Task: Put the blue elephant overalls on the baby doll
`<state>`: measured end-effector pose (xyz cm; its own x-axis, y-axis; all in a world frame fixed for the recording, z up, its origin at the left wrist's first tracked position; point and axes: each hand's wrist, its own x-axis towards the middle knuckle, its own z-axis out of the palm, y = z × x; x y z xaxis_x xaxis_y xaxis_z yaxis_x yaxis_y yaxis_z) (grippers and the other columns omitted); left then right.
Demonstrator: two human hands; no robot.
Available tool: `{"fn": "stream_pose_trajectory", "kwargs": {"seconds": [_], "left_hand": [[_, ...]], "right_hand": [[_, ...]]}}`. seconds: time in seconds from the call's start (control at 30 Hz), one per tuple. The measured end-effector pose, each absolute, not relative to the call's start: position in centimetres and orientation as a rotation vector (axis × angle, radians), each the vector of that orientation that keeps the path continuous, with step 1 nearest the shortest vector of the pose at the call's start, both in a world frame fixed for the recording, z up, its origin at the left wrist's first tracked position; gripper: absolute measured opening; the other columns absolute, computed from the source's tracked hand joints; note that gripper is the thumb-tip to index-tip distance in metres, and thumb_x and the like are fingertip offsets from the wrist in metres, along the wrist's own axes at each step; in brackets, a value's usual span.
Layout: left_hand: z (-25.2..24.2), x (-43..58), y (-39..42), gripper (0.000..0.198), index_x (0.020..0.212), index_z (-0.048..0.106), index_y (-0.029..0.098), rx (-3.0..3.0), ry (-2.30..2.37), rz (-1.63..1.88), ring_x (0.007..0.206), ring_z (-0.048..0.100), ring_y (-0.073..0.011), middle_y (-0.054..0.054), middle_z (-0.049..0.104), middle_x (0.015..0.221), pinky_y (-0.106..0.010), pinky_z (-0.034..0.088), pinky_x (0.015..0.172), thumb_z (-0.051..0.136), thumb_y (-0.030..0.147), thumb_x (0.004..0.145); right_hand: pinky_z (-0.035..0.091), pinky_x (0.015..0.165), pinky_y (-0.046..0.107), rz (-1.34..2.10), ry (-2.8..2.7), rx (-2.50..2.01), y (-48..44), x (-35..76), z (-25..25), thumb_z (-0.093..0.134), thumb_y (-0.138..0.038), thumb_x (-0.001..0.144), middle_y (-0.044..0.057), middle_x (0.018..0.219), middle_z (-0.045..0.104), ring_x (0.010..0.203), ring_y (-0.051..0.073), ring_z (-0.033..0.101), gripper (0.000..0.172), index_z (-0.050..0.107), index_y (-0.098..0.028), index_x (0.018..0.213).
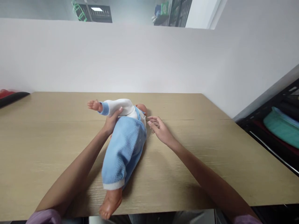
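Observation:
A baby doll (126, 140) in a blue and white fleece suit lies on the wooden table (210, 149), head away from me, one bare foot over the near edge. My left hand (111, 121) is closed around the doll's white-sleeved arm, which sticks out to the left with its bare hand showing. Just right of the doll's shoulder and head hovers my right hand (159, 129), fingers stretched out and slightly curled. It holds nothing and sits close to the doll's suit without clearly touching it.
A white partition wall (149, 59) stands behind the table. At the right, a dark shelf rack (268, 124) holds a teal item (281, 126). A red and black object (9, 95) lies at the table's far left edge.

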<state>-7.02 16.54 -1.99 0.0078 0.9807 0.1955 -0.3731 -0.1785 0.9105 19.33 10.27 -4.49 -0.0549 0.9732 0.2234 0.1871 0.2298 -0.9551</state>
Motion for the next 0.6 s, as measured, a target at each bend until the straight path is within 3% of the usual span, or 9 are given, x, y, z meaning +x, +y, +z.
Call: {"fn": "stream_pose_trajectory", "kwargs": {"seconds": [0.1,0.2,0.3,0.4,0.5,0.6], "left_hand": [[-0.2,-6.7,15.1,0.064,0.122,0.078,0.020,1.363,0.965,1.386,0.155,0.052,-0.0440,-0.011,0.076,0.143,-0.050,0.032,0.138,0.102,0.049,0.070],[1.7,-6.1,13.4,0.084,0.147,0.069,0.022,1.809,0.967,1.204,0.157,0.048,-0.0463,-0.013,0.061,0.162,-0.056,0.029,0.140,0.098,0.057,0.076],[3.3,-5.5,11.6,0.114,0.172,0.043,0.026,2.251,0.797,0.992,0.168,0.030,-0.0446,-0.015,0.038,0.179,-0.060,0.021,0.142,0.097,0.060,0.078],[4.4,-5.0,10.2,0.133,0.182,0.014,0.036,2.452,0.658,0.705,0.175,0.008,-0.0428,-0.011,0.014,0.189,-0.063,0.017,0.142,0.094,0.066,0.080],[4.9,-4.9,9.8,0.122,0.181,0.007,0.042,2.473,0.592,0.564,0.176,0.003,-0.0415,-0.006,0.005,0.191,-0.063,0.015,0.143,0.084,0.069,0.090],[4.2,-5.4,10.7,0.089,0.178,0.027,0.040,2.406,0.701,0.583,0.174,0.018,-0.0392,-0.005,0.022,0.188,-0.060,0.020,0.141,0.066,0.069,0.103]], "right_hand": [[0.063,0.088,0.037,1.135,-1.446,-1.122,8.1,19.4,-2.3,0.064,-0.061,0.102,0.009,0.135,0.073,0.120,0.026,0.070,0.051,0.065,-0.030,0.142],[0.064,0.094,0.041,1.252,-1.393,-1.125,7.1,19.6,-1.2,0.064,-0.065,0.102,0.008,0.154,0.065,0.139,0.030,0.063,0.059,0.060,-0.036,0.153],[0.065,0.092,0.045,1.349,-1.272,-1.152,6.8,20.0,-0.9,0.065,-0.072,0.099,0.006,0.166,0.057,0.140,0.033,0.063,0.068,0.054,-0.042,0.159],[0.066,0.087,0.045,1.453,-1.134,-1.184,6.4,20.7,-0.7,0.059,-0.082,0.097,0.009,0.157,0.065,0.129,0.034,0.069,0.068,0.064,-0.038,0.149],[0.065,0.081,0.043,1.519,-1.005,-1.200,6.0,21.6,-0.5,0.056,-0.088,0.094,0.011,0.134,0.076,0.116,0.033,0.071,0.068,0.073,-0.032,0.128],[0.062,0.073,0.042,1.504,-0.899,-1.197,5.9,22.7,-0.8,0.063,-0.091,0.085,0.008,0.101,0.076,0.092,0.029,0.070,0.064,0.071,-0.029,0.102]]}}
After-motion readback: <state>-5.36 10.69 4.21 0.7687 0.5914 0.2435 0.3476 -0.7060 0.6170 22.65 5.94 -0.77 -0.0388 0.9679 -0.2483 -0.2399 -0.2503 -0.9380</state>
